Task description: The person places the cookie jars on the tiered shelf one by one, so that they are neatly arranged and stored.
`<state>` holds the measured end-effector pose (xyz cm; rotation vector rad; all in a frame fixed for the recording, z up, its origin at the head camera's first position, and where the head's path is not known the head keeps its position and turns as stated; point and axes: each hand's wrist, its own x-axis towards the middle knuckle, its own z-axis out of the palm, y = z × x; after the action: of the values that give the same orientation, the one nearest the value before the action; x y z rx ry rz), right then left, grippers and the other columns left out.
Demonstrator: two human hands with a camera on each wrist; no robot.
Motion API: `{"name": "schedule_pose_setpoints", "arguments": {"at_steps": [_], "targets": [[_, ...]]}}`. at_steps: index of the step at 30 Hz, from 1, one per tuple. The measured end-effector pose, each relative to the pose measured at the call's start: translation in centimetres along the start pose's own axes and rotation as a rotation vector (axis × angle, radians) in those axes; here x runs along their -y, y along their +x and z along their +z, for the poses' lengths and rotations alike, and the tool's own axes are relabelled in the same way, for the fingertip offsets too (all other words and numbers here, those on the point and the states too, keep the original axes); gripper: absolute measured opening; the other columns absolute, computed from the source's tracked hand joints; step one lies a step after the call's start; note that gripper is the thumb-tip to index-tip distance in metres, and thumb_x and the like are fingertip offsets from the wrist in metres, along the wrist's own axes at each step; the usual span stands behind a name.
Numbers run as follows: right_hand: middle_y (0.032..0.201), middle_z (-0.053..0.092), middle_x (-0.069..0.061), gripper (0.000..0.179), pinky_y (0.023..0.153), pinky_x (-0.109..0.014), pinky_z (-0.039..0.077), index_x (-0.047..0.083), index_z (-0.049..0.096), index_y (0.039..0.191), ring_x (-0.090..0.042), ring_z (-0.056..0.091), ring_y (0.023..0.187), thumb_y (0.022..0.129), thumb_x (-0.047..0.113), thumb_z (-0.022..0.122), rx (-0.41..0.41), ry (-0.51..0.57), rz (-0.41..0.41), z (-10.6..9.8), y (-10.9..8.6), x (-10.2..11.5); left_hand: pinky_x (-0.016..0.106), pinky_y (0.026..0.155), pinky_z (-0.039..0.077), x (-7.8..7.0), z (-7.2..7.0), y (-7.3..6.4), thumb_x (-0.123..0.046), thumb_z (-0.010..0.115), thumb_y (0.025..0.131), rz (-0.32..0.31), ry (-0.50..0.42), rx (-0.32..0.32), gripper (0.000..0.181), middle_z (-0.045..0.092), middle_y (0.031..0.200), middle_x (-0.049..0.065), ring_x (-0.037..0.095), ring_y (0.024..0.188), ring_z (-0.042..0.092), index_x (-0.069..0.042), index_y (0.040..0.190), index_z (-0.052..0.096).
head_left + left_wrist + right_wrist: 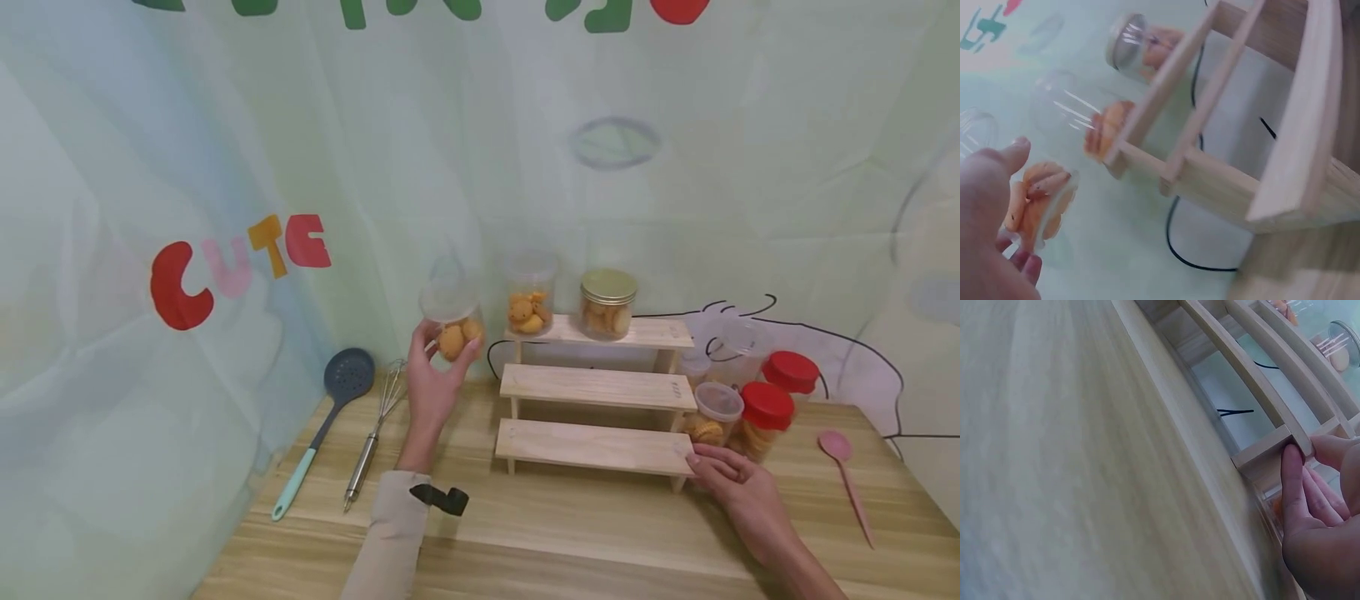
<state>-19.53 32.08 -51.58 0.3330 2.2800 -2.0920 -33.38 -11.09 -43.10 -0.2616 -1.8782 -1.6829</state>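
Observation:
My left hand (437,390) grips a clear jar of cookies (452,335) above the table, left of a three-step wooden rack (592,448). In the left wrist view, the thumb and fingers go round the jar, its cookies (1046,190) showing through the wall. At the rack's right end, my right hand (742,498) pinches the lowest step between thumb and fingers, which the right wrist view shows at the board's end (1297,440). On the top step stand another clear jar of cookies (530,304) and a gold-lidded jar (607,308).
Right of the rack cluster a clear-lidded jar (716,408), red-lidded jars (767,408) and other clear containers. A pink spoon (846,479) lies far right. A slotted turner (330,417) and a whisk (375,433) lie at the left. Behind hangs a printed cloth (450,150).

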Motion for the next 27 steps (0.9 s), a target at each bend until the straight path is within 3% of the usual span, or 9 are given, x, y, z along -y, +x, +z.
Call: {"name": "schedule_pose_setpoints", "arguments": {"at_steps": [5,9,15,21,24,27], "targets": [[0.107,0.080,0.020,0.059,0.088,-0.017,0.065,-0.004,0.056,0.148,0.003,0.074,0.100,0.105,0.032,0.075,0.001,0.024,-0.005,0.2,0.0,-0.1,0.043,0.116,0.050,-1.8,0.2,0.0,-0.030,0.094,0.087,0.087,-0.006,-0.023,0.072,0.064,0.140,0.002,0.021,0.134,0.057,-0.022,0.149,0.059],[0.108,0.080,0.020,0.060,0.089,-0.017,0.065,-0.004,0.055,0.150,0.003,0.074,0.101,0.105,0.031,0.074,0.011,0.034,0.001,0.1,0.0,-0.2,0.042,0.113,0.053,-3.1,1.2,-0.5,-0.028,0.095,0.087,0.141,-0.027,-0.015,0.066,0.066,0.135,0.007,0.021,0.128,0.059,-0.019,0.144,0.062],[0.109,0.079,0.023,0.060,0.089,-0.017,0.064,-0.001,0.055,0.151,0.004,0.073,0.101,0.105,0.033,0.074,0.007,0.018,0.020,-0.3,0.0,-0.4,0.040,0.107,0.057,-4.7,4.8,-2.5,-0.027,0.096,0.085,0.185,-0.055,0.088,0.063,0.066,0.125,0.006,0.018,0.121,0.062,-0.013,0.137,0.062],[0.112,0.078,0.024,0.073,0.090,-0.016,0.064,0.000,0.050,0.156,0.005,0.073,0.103,0.102,0.042,0.076,0.006,-0.022,0.055,-0.3,0.0,-0.3,0.043,0.105,0.060,-5.9,8.9,-5.1,-0.032,0.096,0.084,0.170,-0.034,0.210,0.068,0.068,0.126,0.002,0.017,0.121,0.064,-0.016,0.141,0.062],[0.110,0.079,0.024,0.065,0.088,-0.016,0.064,0.001,0.055,0.152,0.005,0.073,0.101,0.103,0.039,0.076,-0.005,-0.001,0.033,-0.2,-0.1,-0.3,0.041,0.106,0.061,-6.2,10.8,-6.1,-0.036,0.095,0.085,0.177,0.009,0.261,0.071,0.069,0.131,0.002,0.016,0.123,0.065,-0.018,0.145,0.060],[0.107,0.080,0.020,0.043,0.086,-0.017,0.065,0.006,0.066,0.140,0.004,0.074,0.098,0.105,0.030,0.075,-0.013,0.055,-0.016,0.0,-0.1,-0.3,0.038,0.108,0.061,-6.4,12.6,-6.7,-0.039,0.093,0.087,0.188,0.043,0.306,0.074,0.068,0.138,0.003,0.017,0.126,0.066,-0.016,0.149,0.057]]}}
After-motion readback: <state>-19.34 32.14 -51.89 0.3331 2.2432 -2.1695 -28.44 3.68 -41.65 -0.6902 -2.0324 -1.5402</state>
